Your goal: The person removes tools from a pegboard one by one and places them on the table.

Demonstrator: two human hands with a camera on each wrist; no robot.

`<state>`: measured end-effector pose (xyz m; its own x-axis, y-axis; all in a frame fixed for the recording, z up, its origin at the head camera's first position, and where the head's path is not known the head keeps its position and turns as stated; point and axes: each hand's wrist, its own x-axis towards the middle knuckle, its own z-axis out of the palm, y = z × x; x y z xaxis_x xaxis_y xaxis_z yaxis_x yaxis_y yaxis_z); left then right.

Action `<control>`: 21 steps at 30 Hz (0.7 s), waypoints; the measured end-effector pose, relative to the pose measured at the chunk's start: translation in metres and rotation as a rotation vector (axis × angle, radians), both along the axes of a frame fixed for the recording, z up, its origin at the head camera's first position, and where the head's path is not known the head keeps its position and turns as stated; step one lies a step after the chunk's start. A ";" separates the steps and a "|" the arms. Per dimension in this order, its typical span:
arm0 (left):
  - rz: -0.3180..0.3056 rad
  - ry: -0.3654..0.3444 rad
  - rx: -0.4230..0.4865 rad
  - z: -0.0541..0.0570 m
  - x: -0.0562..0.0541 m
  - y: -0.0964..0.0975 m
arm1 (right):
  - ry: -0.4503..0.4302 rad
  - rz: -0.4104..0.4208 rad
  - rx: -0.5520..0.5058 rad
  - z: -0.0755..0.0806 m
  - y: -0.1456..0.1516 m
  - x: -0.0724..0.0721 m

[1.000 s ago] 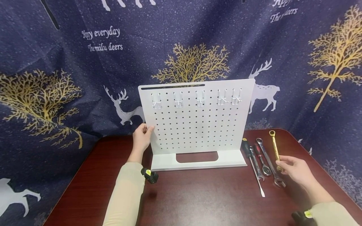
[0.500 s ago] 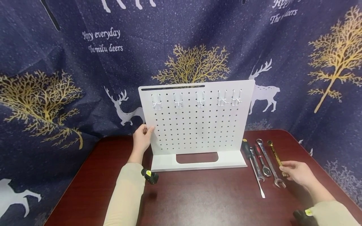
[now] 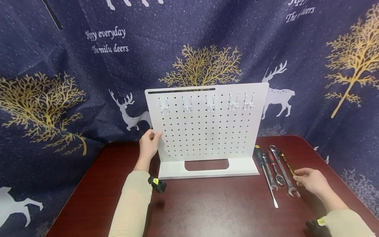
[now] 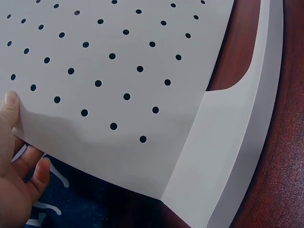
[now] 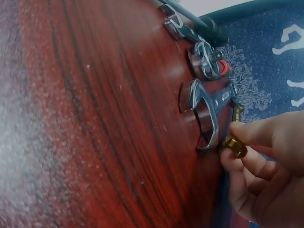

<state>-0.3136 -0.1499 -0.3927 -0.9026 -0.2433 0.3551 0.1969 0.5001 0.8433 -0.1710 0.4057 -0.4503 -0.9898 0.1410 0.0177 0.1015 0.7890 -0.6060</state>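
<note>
A white pegboard [image 3: 204, 131] stands upright on its flat base, several white hooks [image 3: 210, 103] along its upper part. My left hand [image 3: 148, 144] grips the board's left edge, thumb on the front face and the other fingers behind, as the left wrist view shows. At the right, my right hand [image 3: 312, 181] pinches the near end of a gold wrench [image 3: 286, 162] between thumb and fingers. The wrench lies low along the table, its ring end pointing away. In the right wrist view its gold near end [image 5: 235, 146] pokes out between the fingertips.
Left of the gold wrench lie a large silver combination wrench [image 3: 282, 168], a red-handled ratchet [image 3: 279, 179], a smaller silver wrench [image 3: 269, 172] and a dark-handled screwdriver [image 3: 267, 181]. A dark blue patterned cloth [image 3: 133, 75] hangs behind the reddish-brown table [image 3: 207, 207].
My right hand has lowered the gold wrench towards the table, just right of the large silver wrench. The left hand keeps its grip on the pegboard's edge.
</note>
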 end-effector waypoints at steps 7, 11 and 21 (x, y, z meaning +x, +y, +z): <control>0.012 0.006 -0.011 0.005 0.002 -0.001 | 0.043 0.015 0.188 0.007 -0.001 -0.003; 0.006 0.003 -0.012 0.008 0.002 0.000 | 0.026 0.010 0.214 0.009 0.000 -0.005; 0.056 0.028 -0.047 0.009 0.008 0.011 | 0.062 0.002 0.192 0.009 -0.014 -0.007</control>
